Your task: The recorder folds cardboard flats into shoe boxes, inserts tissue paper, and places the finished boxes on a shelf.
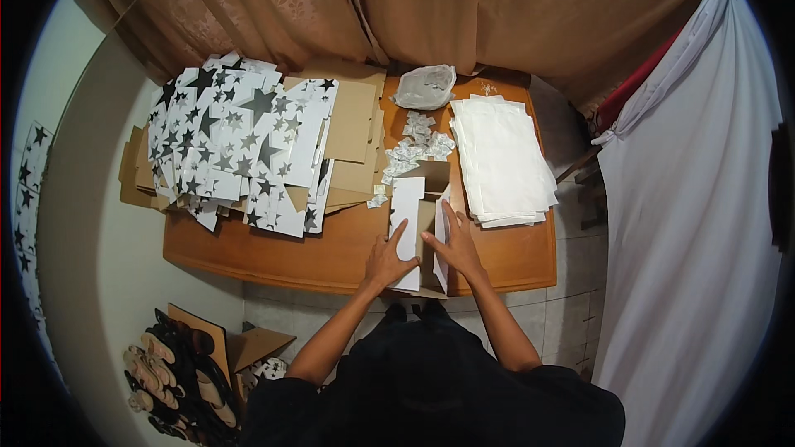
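Note:
In front of me on the table stands a small cardboard box (426, 219), its top open, brown inside with white flaps folded out to the sides. My left hand (391, 258) rests on the box's left white flap, fingers spread and thumb pointing toward the opening. At the opposite side, my right hand (457, 247) touches the right white panel, its thumb and fingers apart, the thumb reaching over the opening. Just beyond the box lies a heap of small clear-and-white packets (418, 149). The undersides of both hands are hidden.
A large pile of star-printed white card sheets (240, 145) covers the left of the wooden table (248, 252), with brown cardboard pieces (352, 128) beside it. To the right is a stack of white paper sheets (505, 161). A plastic bag (425, 87) lies at the back. Shoes (182, 377) stand lower left.

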`<state>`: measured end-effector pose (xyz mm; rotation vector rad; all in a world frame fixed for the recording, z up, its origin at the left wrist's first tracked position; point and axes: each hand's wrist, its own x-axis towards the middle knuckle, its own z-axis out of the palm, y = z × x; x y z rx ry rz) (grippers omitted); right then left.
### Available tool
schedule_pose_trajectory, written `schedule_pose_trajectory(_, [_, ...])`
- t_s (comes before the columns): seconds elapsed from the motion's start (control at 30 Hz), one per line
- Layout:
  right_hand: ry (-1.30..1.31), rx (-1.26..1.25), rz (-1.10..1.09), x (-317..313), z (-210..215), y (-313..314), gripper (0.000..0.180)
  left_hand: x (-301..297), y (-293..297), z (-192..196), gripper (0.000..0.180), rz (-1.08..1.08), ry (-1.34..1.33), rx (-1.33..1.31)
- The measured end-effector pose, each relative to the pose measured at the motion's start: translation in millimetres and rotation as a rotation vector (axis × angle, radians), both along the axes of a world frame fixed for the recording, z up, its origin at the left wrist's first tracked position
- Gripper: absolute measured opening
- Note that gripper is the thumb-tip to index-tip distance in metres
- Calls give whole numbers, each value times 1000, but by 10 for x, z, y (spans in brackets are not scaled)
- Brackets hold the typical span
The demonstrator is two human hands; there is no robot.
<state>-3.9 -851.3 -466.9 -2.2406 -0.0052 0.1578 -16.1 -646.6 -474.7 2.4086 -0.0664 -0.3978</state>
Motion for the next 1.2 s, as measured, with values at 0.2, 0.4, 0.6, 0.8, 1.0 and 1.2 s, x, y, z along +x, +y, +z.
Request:
schedule_pose_trajectory(0.2, [87, -298, 69, 40, 37, 132, 82, -28, 9, -87, 94, -6, -94, -167])
schedule_pose_trajectory(0.4, [25, -212, 29, 16, -280, 17, 75, -4, 48, 7, 85, 26, -30, -315])
schedule_pose_trajectory(0.6, [-41, -159, 33, 24, -184, 91, 70, 123, 140, 157, 86, -36, -122, -229])
schedule_pose_trajectory(0.8, [95, -78, 80, -163, -267, 164, 76, 507, 265, -37, 94, -232, -106, -87])
schedule_pose_trajectory(1.0, [-422, -354, -147, -173, 69, -101, 95, 678, 338, -243, 96, -481, -68, -138])
schedule_pose_trajectory(1.2, [-479, 40, -259, 279, 25, -413, 84, 917, 398, -10, 93, -629, -67, -125])
